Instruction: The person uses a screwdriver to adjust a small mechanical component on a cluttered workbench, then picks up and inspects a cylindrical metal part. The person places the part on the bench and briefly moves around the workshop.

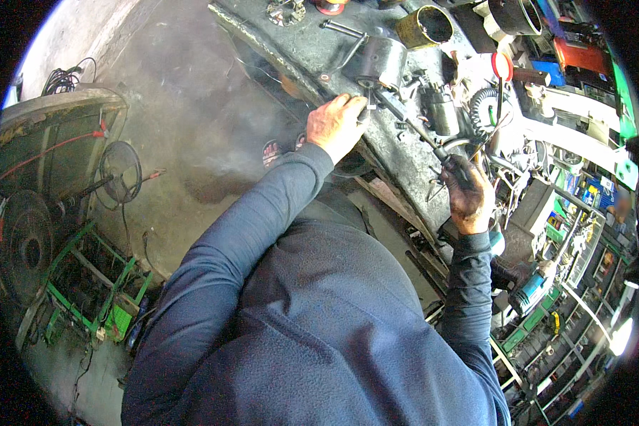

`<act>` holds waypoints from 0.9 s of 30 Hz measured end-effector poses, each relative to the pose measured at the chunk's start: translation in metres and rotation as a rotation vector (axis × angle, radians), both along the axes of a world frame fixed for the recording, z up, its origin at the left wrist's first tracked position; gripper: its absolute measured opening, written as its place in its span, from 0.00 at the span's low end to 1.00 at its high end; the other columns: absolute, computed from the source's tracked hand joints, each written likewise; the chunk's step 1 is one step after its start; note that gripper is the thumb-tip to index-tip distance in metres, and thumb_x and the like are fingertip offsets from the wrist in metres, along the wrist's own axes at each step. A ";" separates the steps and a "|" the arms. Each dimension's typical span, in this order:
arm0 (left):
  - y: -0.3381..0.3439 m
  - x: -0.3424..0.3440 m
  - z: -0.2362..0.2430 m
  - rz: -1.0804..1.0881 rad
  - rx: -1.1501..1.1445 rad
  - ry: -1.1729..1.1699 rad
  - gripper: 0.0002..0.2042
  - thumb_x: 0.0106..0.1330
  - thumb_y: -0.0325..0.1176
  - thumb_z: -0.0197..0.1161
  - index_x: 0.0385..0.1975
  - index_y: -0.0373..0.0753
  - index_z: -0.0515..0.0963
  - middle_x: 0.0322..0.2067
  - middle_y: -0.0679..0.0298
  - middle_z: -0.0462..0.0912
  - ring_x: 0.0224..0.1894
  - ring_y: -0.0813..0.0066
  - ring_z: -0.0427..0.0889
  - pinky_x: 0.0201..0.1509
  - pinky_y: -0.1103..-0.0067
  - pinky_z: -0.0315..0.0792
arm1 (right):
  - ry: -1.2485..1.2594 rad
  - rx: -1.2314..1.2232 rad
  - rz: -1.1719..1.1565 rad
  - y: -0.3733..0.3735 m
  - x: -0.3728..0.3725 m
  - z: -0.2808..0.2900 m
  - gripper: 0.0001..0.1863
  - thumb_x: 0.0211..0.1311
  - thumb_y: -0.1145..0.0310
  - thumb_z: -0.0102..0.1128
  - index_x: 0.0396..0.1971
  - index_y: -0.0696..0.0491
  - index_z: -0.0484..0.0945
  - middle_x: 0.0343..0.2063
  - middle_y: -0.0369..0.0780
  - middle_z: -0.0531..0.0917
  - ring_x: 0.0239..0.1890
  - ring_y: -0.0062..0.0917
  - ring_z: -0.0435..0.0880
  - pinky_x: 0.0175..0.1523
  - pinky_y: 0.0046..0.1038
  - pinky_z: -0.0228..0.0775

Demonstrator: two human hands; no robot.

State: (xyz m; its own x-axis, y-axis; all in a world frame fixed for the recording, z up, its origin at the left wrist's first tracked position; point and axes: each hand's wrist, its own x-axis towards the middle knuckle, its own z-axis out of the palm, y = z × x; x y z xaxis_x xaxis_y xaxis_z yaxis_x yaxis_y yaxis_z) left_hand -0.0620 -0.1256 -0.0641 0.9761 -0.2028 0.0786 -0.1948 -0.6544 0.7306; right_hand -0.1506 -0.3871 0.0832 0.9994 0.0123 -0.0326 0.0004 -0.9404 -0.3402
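Observation:
Dark and grimy, my right hand [468, 193] is closed around the handle end of a long rod-like tool [420, 132]. The rod slants up and left along the workbench [412, 181], its far end close to a grey metal cylinder [382, 62]. At the bench's near edge my left hand [334, 126] is closed, fingertips against a small dark piece I cannot make out, just below that cylinder. A small gap separates the left hand from the rod's tip. A dark cylindrical part [441, 111] stands right of the rod.
A toothed gear ring [484, 112], a yellowish metal can [426, 28] and loose parts crowd the bench. A blue power tool [531, 290] lies right of my arm. Leftward are a steering wheel [121, 175], a green metal frame [85, 277] and haze over the floor.

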 end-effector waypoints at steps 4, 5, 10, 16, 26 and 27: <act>-0.001 0.001 -0.004 -0.006 -0.017 -0.008 0.15 0.61 0.43 0.70 0.46 0.47 0.82 0.40 0.59 0.85 0.40 0.55 0.86 0.43 0.63 0.81 | -0.003 0.055 -0.068 0.005 -0.005 -0.005 0.19 0.55 0.69 0.76 0.48 0.51 0.85 0.42 0.42 0.87 0.45 0.35 0.86 0.51 0.32 0.78; -0.001 0.002 -0.004 -0.006 -0.015 -0.006 0.16 0.61 0.43 0.70 0.46 0.47 0.82 0.40 0.59 0.85 0.41 0.55 0.86 0.43 0.63 0.81 | -0.024 0.072 -0.090 0.004 -0.007 -0.008 0.20 0.53 0.65 0.78 0.47 0.48 0.86 0.40 0.41 0.88 0.44 0.38 0.86 0.49 0.34 0.78; 0.000 0.002 -0.006 0.000 -0.021 0.000 0.18 0.58 0.43 0.72 0.47 0.47 0.82 0.42 0.59 0.86 0.42 0.56 0.86 0.45 0.64 0.81 | -0.044 0.026 -0.041 -0.008 -0.009 -0.023 0.21 0.52 0.64 0.78 0.48 0.48 0.86 0.39 0.42 0.88 0.43 0.41 0.85 0.49 0.36 0.77; -0.001 0.002 -0.008 0.006 -0.011 -0.030 0.18 0.59 0.44 0.72 0.48 0.47 0.82 0.41 0.59 0.86 0.42 0.56 0.86 0.44 0.64 0.81 | -0.001 0.065 -0.072 -0.012 -0.008 -0.025 0.21 0.53 0.65 0.78 0.48 0.50 0.85 0.39 0.42 0.87 0.42 0.40 0.85 0.48 0.35 0.76; 0.003 0.004 -0.008 -0.031 -0.002 -0.009 0.19 0.58 0.43 0.72 0.48 0.46 0.81 0.41 0.59 0.86 0.42 0.55 0.86 0.43 0.62 0.81 | 0.038 -0.032 -0.021 0.003 0.001 0.005 0.20 0.56 0.74 0.75 0.51 0.55 0.84 0.45 0.45 0.87 0.45 0.32 0.88 0.51 0.29 0.79; 0.005 0.004 -0.008 -0.029 -0.002 0.000 0.20 0.58 0.43 0.73 0.49 0.45 0.81 0.41 0.58 0.86 0.42 0.54 0.86 0.44 0.62 0.81 | 0.028 -0.063 -0.009 0.007 0.003 0.008 0.20 0.57 0.74 0.75 0.51 0.55 0.84 0.45 0.45 0.87 0.45 0.32 0.88 0.51 0.29 0.79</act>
